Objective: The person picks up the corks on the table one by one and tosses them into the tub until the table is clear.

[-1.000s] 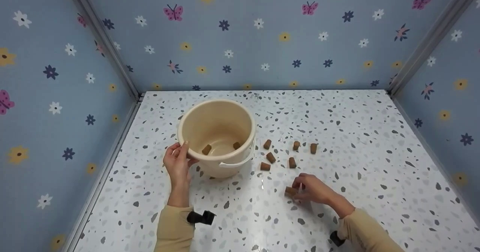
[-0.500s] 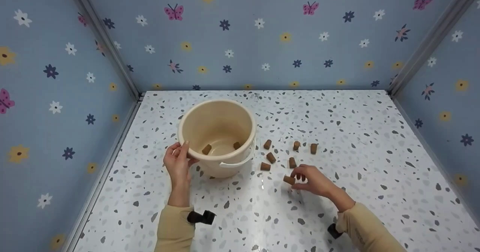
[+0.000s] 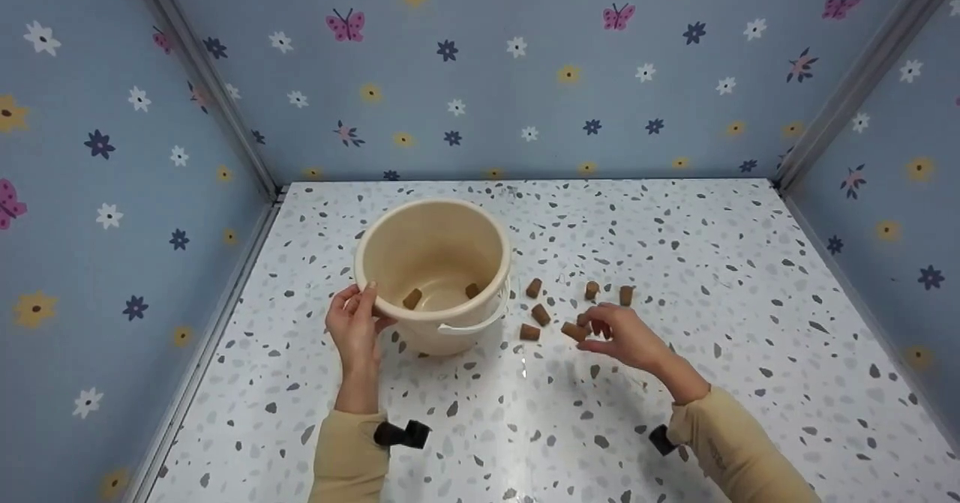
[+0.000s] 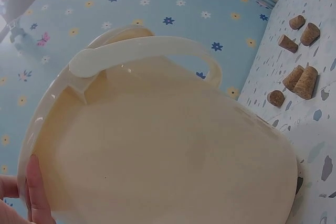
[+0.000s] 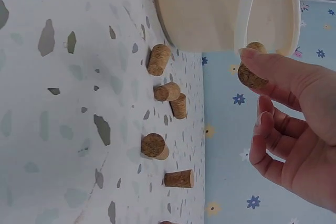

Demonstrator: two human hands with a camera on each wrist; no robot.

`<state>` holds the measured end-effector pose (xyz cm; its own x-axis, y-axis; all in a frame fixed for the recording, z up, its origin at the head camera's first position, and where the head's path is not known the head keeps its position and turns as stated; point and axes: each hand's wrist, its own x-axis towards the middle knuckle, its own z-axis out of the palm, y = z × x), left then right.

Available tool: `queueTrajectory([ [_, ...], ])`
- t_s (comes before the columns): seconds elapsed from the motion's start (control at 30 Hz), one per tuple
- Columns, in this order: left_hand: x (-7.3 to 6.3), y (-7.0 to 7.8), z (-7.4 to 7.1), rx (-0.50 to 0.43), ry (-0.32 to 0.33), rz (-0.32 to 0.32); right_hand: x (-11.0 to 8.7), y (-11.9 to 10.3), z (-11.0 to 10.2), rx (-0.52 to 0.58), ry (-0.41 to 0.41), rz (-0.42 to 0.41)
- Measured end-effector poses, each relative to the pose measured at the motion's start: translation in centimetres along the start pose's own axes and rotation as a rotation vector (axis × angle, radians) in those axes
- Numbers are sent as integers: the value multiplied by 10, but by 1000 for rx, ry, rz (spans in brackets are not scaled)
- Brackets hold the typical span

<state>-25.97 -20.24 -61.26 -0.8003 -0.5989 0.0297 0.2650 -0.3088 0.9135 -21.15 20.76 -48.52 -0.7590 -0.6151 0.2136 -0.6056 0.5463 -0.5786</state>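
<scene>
A cream bucket (image 3: 420, 334) with a white handle (image 3: 469, 329) stands upright on the table, two corks (image 3: 412, 298) lying on its floor. My left hand (image 3: 355, 330) grips the near-left rim, thumb over the edge; in the left wrist view its fingers (image 4: 37, 192) show against the bucket's outer wall. To the right of the bucket, my right hand (image 3: 626, 338) pinches a cork (image 3: 574, 331) between thumb and finger, held above the table. The right wrist view shows this cork (image 5: 253, 74) at the thumb tip, other fingers loosely curled.
Several loose corks (image 3: 541, 314) lie between the bucket and my right hand and a little behind it. The speckled white table (image 3: 720, 263) is enclosed by blue flowered walls (image 3: 495, 76) at the back and both sides.
My right hand has lifted the cork off the table and carried it away from me, slightly left, towards the loose corks. My left hand and the bucket have stayed in place.
</scene>
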Motion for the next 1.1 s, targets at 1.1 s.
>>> queueTrajectory([
  [1.1,-43,77,26,9,0,-127,93,-82,-3,223,219,-59],
])
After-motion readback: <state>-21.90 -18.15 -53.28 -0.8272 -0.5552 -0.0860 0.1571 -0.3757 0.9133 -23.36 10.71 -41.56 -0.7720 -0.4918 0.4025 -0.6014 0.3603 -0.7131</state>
